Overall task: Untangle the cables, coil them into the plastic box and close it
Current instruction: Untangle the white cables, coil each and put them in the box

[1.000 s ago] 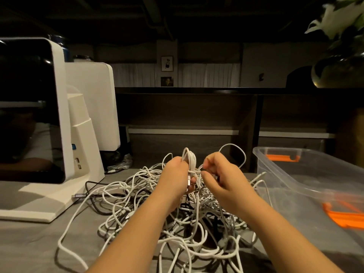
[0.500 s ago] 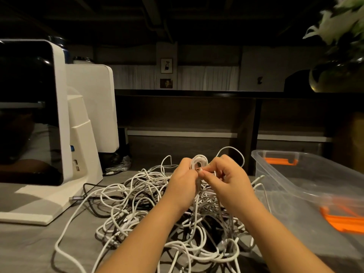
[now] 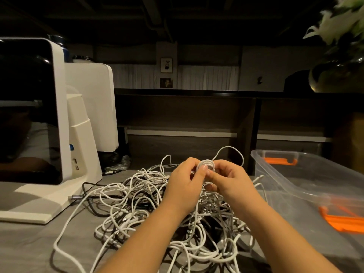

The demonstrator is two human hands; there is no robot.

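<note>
Cables (image 3: pixel 149 205) lie in one big white and dark snarl on the grey table (image 3: pixel 29 243), right in front of the person, and most of that heap looks untouched. Above its far edge both hands are raised together around a small white coil (image 3: pixel 206 164). The left hand (image 3: pixel 185 186) has its fingers curled about the coil's left side, and the right hand (image 3: pixel 230 180) pinches it from the right, thumb to the front. A loop of the same white lead arches up behind the right hand and drops back toward the pile, so I would say this one cable is nearly wound but not yet free of the rest.

To the right, just beside the heap, stands the clear plastic box (image 3: pixel 279 180), open, with orange clips (image 3: pixel 279 160) at its far and near ends. As far as I can see through its wall, no cable is in it. I cannot make out a lid anywhere. So the job seems barely begun: one coil in hand, the rest still to be untangled, then the closing.

On the left a white machine with a dark window (image 3: pixel 59 119) stands on the table, and a dark lead (image 3: pixel 86 192) from its base runs into the tangle; that one may snag. A plant in a dark pot (image 3: pixel 338 71) sits far right, well clear.
</note>
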